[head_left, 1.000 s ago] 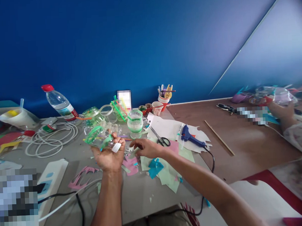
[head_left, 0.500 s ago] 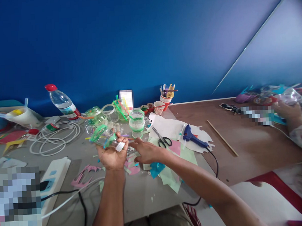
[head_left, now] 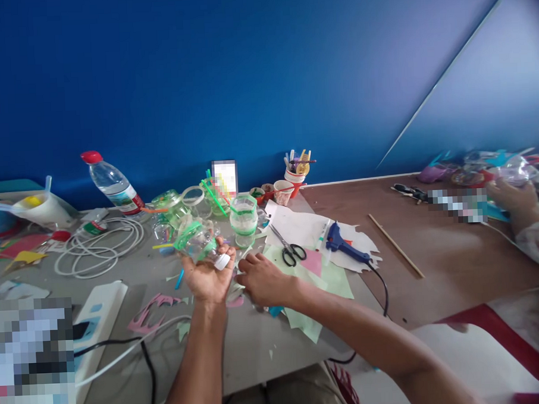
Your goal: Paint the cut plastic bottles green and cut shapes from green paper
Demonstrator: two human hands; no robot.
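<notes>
My left hand, palm up, is wrapped round a clear plastic bottle piece with green bands and a white cap, which points toward me and to the right. Close beside it, my right hand is low over the paper scraps with its fingers curled together. Whatever those fingers hold, if anything, is hidden. Behind my hands stands a clear cup-shaped plastic piece with green bands. Black-handled scissors lie on pale paper just right of my right hand.
A blue glue gun with a black cord lies on white paper at right. A wooden stick, a red-capped water bottle, a coiled white cable and a power strip surround the workspace. Another person's hand is at far right.
My left hand has moved slightly right with the bottle piece, uncovering a short blue strip on the table. My right hand has moved a little right and its fingers have curled in over the scraps.
</notes>
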